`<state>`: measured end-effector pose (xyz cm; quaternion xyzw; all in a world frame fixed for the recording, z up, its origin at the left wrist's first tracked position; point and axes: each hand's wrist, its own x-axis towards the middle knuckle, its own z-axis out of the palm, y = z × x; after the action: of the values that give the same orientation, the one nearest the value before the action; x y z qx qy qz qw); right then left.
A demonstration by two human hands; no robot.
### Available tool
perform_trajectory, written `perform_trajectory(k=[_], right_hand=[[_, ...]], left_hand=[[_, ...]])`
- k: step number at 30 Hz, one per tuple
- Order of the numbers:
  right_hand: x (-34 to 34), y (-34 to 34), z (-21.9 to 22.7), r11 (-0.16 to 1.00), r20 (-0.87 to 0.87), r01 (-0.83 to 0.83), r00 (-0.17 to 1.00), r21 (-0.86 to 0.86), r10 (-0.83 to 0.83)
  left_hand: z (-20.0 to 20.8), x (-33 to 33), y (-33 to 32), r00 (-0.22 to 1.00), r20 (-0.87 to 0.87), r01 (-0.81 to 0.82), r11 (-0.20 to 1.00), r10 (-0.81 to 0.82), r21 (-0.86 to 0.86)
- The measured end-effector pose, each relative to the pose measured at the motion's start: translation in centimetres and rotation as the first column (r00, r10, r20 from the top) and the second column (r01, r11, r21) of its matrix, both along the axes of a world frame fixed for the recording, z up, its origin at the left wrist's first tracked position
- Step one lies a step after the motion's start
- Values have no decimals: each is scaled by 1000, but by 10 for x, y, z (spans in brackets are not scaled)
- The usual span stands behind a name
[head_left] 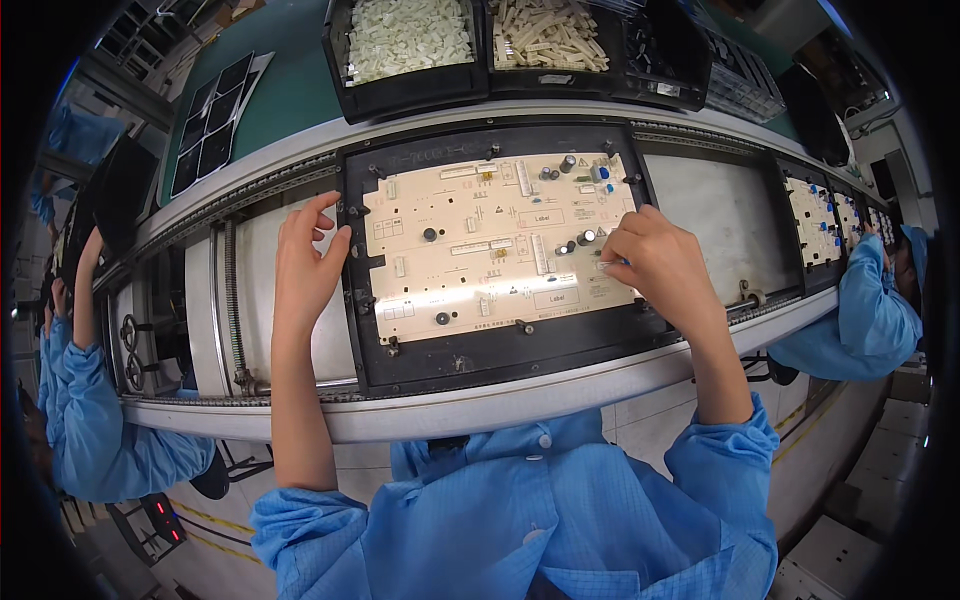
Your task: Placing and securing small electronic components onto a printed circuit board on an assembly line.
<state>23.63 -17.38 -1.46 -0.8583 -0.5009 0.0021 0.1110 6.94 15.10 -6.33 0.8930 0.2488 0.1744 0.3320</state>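
A cream circuit board (pixel 430 275) lies in a black carrier frame (pixel 470 362) in front of me, held by black posts along its edges. Upright capacitors, white connectors, round black parts and one blue component (pixel 600 173) stand on it. At the carrier's left edge is my left hand (pixel 308 265), empty, its thumb and fingers apart. My right hand (pixel 665 265) is over the board's right side, near a pair of capacitors (pixel 575 243). Its fingers are pinched together at the board; whatever may be between them is hidden.
Beyond the conveyor rail stand black bins of pale green-white parts (pixel 410 42), beige parts (pixel 548 35) and dark parts (pixel 660 50). A dark panelled sheet (pixel 212 125) lies on the green bench. More boards (pixel 812 225) sit to the right. People in blue work at both sides.
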Motion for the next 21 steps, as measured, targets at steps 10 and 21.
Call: perform_trajectory(k=[10, 21], right_hand=[[34, -4, 17, 988, -188, 110, 978, 104, -89], [328, -66, 23, 692, 98, 636, 708, 342, -699]], left_hand=[[-2, -4, 1, 998, 6, 61, 998, -61, 1], [17, 7, -9, 992, -117, -31, 996, 41, 86]])
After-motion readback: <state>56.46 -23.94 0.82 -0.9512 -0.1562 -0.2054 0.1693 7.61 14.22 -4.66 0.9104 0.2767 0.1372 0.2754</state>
